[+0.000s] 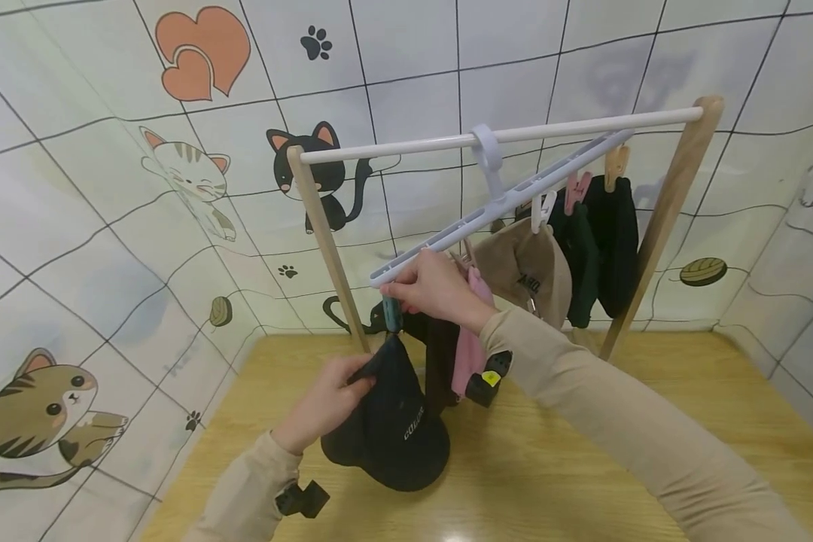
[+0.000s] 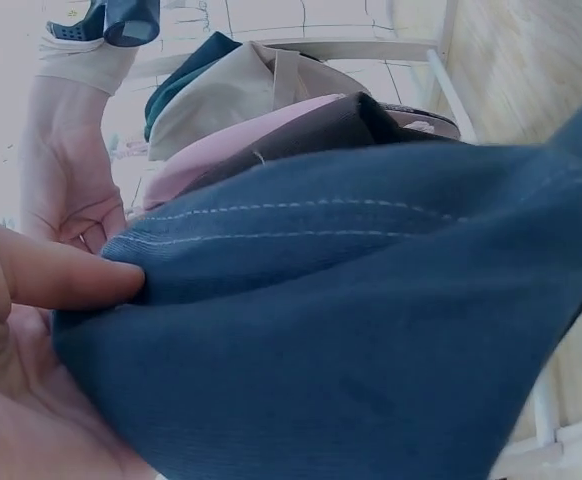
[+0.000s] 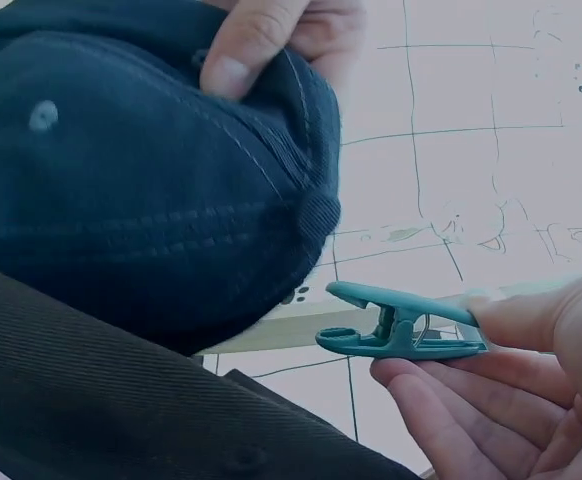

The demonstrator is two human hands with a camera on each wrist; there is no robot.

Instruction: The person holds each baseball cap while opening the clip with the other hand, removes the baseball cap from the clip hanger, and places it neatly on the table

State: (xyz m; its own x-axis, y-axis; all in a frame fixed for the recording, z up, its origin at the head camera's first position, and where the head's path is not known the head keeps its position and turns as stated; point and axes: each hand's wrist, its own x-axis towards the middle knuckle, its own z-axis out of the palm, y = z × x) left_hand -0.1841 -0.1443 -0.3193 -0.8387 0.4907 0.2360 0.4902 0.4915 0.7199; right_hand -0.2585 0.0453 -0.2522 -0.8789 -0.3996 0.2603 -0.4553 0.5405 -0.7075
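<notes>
My left hand [image 1: 330, 399] pinches the crown of a dark navy baseball cap [image 1: 406, 421], thumb on top of the fabric in the left wrist view. White lettering shows on the cap, and its brim points down. At the low left end of a pale lavender clip hanger [image 1: 470, 223], my right hand [image 1: 443, 284] squeezes a teal clothespin [image 3: 401, 325] between thumb and fingers. The clothespin's jaws are spread and hold nothing. In the right wrist view the button on the cap's crown is just beyond them. A brown cloth item [image 3: 131, 390] hangs close by.
The hanger hooks over a white rod [image 1: 393, 148] on a wooden frame [image 1: 671, 218], sloping down to the left. A pink item [image 1: 470, 339], beige cap [image 1: 528, 263] and dark green item [image 1: 583, 263] hang from it by clips. Below is a wooden tabletop [image 1: 549, 467].
</notes>
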